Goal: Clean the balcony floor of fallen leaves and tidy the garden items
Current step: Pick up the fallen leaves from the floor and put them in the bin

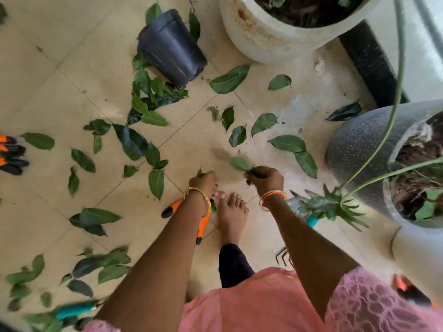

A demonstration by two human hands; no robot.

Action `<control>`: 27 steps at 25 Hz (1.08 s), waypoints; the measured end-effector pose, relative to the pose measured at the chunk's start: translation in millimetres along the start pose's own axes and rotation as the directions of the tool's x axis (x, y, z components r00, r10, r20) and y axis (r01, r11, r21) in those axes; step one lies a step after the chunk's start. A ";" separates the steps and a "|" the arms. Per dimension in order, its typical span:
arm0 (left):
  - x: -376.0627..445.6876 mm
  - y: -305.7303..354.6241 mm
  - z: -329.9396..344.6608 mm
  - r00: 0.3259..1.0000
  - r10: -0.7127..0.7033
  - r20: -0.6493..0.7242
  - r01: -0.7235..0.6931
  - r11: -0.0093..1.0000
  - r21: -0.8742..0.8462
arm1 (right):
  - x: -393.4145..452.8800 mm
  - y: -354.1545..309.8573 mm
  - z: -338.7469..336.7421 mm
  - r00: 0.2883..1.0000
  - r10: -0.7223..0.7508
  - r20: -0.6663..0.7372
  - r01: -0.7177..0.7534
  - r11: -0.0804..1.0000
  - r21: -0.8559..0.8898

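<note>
A beige tiled balcony floor [72, 75] was seen from above, strewn with green fallen leaves [130, 140] across most of the frame. At the far left edge, orange-and-black tool handles [10, 154] were laid on the tiles, and in the lower left corner a teal-handled tool [74, 310] was partly buried among blurred leaves. In the upper middle, a black plastic pot [171, 47] was tipped on its side, with a cluster of leaves gathered just below its mouth. Near the centre, the left hand [203, 183] was lowered towards the floor with its fingers curled round a small bit of green leaf; gold bangles were worn on that wrist. Beneath the left forearm, an orange-handled pruner [203, 224] was lying on the tiles, just beside a bare foot [231, 212]. To the right of the foot, the right hand [266, 179] was closed on a bunch of leaves [239, 164], which stuck out blurred to the upper left of the fist. A small metal hand rake [282, 256] was partly hidden behind the right forearm. At the upper right, a large white planter [261, 32] with rust stains was placed, and at the right edge a speckled grey planter [354, 149] was standing, its plant's spiky foliage hanging down towards the right wrist. A pink garment was visible along the bottom of the frame.
</note>
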State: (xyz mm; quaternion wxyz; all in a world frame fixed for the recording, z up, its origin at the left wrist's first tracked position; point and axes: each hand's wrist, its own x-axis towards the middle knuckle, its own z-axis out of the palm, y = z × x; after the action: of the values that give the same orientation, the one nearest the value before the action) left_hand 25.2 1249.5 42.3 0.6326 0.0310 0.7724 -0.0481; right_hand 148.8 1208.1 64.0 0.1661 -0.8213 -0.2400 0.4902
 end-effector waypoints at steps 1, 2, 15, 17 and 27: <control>-9.4 3.5 2.2 1.000 0.027 0.002 -0.027 0.999 0.026 | 4.9 2.9 -1.0 0.998 -0.020 0.066 0.026 0.995 -0.095; -17.5 6.4 4.1 0.999 0.050 0.001 -0.050 0.997 0.066 | 8.8 10.3 2.1 0.985 -0.036 0.171 0.065 0.984 -0.167; -31.1 18.1 27.9 0.991 0.132 0.015 -0.131 0.946 0.296 | 4.6 -11.7 -2.1 0.994 0.065 0.093 -0.075 0.992 0.106; -30.8 14.4 32.4 0.982 0.187 0.001 -0.176 0.924 0.339 | 4.5 -10.8 -9.0 0.973 0.067 0.223 -0.072 0.997 0.016; 23.9 8.8 40.5 0.959 0.276 -0.057 -0.246 0.917 0.314 | 72.0 126.3 15.4 0.951 0.286 -0.116 -0.287 0.958 0.009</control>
State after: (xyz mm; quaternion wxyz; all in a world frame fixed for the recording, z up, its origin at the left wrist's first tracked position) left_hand 60.8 1253.4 10.7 0.5816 0.2331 0.7753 -0.0799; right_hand 193.5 1144.0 -59.5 0.1035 -0.8752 -0.1104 0.4595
